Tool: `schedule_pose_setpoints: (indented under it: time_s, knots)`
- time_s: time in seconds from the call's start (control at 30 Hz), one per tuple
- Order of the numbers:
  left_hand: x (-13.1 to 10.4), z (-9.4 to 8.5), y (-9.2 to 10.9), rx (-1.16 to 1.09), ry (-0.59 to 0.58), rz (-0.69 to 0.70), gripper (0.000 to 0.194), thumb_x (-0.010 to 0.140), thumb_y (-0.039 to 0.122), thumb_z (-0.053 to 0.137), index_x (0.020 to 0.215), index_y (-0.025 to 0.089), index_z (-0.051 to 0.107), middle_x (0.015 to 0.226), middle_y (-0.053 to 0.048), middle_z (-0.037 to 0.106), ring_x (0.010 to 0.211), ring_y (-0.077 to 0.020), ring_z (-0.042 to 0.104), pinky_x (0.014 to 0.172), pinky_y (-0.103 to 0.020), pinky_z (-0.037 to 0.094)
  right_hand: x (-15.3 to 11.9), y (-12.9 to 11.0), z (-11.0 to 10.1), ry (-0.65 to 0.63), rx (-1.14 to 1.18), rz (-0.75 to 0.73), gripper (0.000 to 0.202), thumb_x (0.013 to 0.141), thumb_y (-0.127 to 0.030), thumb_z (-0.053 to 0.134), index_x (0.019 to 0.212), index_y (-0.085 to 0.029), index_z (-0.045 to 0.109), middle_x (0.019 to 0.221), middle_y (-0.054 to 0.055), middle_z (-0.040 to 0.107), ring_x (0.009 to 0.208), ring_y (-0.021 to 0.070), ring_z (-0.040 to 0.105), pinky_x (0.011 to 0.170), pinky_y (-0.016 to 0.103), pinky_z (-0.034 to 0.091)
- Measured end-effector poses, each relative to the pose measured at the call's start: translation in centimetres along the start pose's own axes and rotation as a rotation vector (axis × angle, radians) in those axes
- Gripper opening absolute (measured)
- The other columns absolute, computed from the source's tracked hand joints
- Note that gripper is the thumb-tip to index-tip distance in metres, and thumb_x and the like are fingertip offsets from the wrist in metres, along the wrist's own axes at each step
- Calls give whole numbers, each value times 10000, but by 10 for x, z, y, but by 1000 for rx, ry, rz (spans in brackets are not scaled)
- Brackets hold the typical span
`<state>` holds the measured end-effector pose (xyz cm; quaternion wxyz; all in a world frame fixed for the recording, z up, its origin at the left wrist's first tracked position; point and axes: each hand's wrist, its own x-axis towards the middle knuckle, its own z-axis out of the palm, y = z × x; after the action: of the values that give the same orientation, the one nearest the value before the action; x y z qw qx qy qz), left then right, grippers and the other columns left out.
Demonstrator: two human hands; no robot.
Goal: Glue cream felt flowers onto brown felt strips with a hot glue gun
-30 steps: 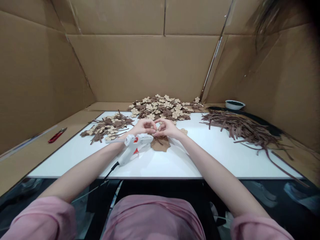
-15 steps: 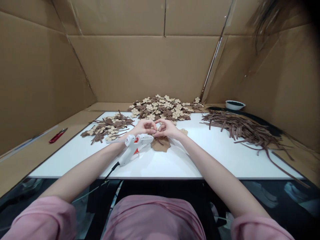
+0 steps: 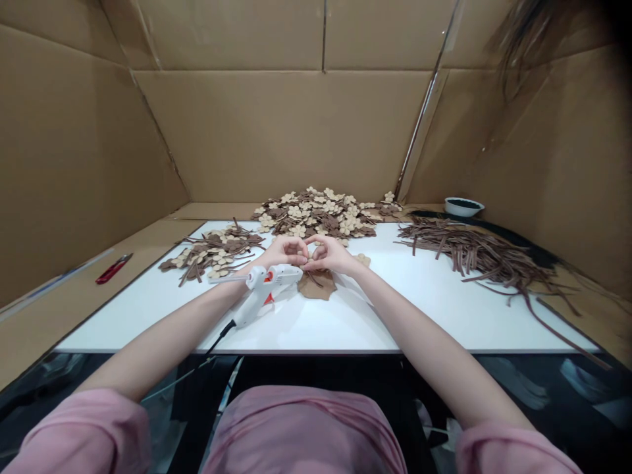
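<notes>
Beige piece (image 3: 311, 256) between curled fingers (image 3: 297, 258)

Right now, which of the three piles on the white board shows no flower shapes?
The right-hand pile: only long brown strips show. The left pile and back pile both show cream flowers.

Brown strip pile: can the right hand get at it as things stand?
Probably yes: nothing upright stands between the right hand and the strip pile, though that hand's fingers pinch a small beige piece.
</notes>
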<state>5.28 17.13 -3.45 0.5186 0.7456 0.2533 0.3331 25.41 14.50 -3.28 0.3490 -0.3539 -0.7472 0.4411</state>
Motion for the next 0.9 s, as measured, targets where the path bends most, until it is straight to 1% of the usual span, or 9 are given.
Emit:
schedule_pose_setpoints:
  time_s: [0.23, 0.5, 0.7, 0.9]
  knots:
    - [1, 0, 0, -18, -6, 1, 337, 596, 299, 860, 752, 95, 642, 697, -32, 678, 619, -112, 632, 608, -202, 474, 1, 5, 0, 8, -11, 10, 611, 558, -326, 849, 1085, -190, 571, 600, -53, 603, 576, 145, 613, 524, 218, 443]
    - [0, 1, 2, -4, -11, -7, 342, 607, 310, 851, 757, 93, 633, 684, -23, 663, 600, -99, 608, 579, -191, 454, -1, -1, -1, -2, 1, 4, 599, 561, -302, 844, 1078, -181, 568, 608, -46, 617, 585, 147, 617, 546, 226, 457]
    - [0, 1, 2, -5, -28, 1, 328, 634, 314, 833, 762, 95, 624, 700, -28, 658, 597, -103, 598, 587, -208, 456, -1, 1, 0, 11, -15, 25, 589, 559, -320, 847, 1060, -193, 564, 600, -55, 594, 571, 143, 602, 512, 215, 431]
    - [-1, 1, 2, -10, -30, 3, 336, 634, 315, 836, 768, 92, 624, 713, -31, 662, 607, -105, 597, 591, -207, 457, 0, 2, -1, 1, -9, 14, 605, 559, -329, 847, 1073, -189, 560, 597, -55, 599, 581, 149, 611, 522, 220, 438]
